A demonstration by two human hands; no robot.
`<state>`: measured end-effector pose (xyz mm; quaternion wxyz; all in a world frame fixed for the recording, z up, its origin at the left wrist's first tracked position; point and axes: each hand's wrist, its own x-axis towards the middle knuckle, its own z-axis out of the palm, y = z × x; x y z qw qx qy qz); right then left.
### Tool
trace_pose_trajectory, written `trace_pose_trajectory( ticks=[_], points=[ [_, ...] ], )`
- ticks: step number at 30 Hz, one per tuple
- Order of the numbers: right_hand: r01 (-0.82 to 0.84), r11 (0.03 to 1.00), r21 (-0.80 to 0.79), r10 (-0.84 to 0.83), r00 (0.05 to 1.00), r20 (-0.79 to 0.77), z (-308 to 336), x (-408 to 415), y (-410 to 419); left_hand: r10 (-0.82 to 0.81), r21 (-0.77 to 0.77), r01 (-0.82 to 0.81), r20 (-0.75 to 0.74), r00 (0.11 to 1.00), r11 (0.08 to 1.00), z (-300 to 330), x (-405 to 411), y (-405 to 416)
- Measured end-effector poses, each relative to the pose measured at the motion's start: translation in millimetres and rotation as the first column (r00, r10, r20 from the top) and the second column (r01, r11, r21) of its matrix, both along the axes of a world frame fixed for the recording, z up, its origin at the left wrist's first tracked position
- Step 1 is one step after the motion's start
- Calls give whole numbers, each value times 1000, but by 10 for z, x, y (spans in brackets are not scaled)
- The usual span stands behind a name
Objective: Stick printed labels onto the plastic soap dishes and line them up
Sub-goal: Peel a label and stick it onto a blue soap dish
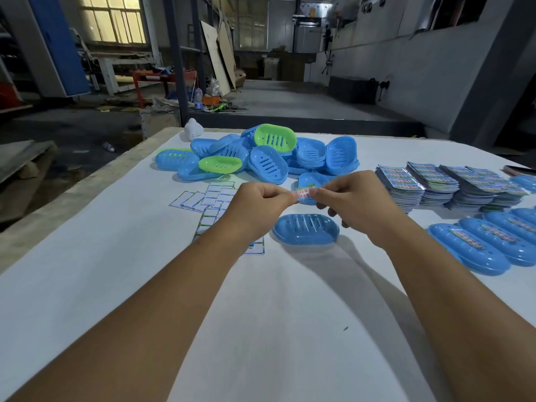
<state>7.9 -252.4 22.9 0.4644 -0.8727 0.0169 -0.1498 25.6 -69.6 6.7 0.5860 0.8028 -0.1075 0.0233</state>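
Pinching small printed label (pixel 304 194), red-and-green print, between left hand (pixel 261 203) and right hand (pixel 346 198) fingers above slotted blue soap dish (pixel 306 229); labelled dishes (pixel 481 242) at 3 o'clock on white surface (pixel 261 329).

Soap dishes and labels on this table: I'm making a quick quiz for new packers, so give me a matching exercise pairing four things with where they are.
Things:
1. label
2. single blue dish
3. sheets of unused labels
4. labelled dishes

Places:
A. lined up at the right edge of the table
B. pinched between left hand and right hand
C. stacked at the far right
D. lying alone just below the hands

Pairs: 1-B, 2-D, 3-C, 4-A
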Motion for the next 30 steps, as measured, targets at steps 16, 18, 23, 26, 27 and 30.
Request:
trace_pose_trajectory(
  ticks=[16,18,23,26,27,30],
  points=[
    [113,916,-385,-176,975,-134,-78,40,-8,98,439,-174,191,977,882,-132,89,-105],
    [116,897,-428,-185,975,-123,-80,38,5,100,488,-201,226,969,849,-132,95,-116],
    [121,836,-535,-198,976,-89,-77,23,43,89,571,-277,335,938,773,-142,109,-162],
    [131,801,-584,-199,979,-53,-86,10,62,55,620,-284,362,931,731,-143,105,-183],
    [134,789,-600,-197,980,-39,-91,8,70,44,637,-287,369,928,715,-142,103,-191],
    [141,749,-647,-198,980,-15,-94,13,88,21,672,-318,410,912,669,-134,106,-217]
  ],
)
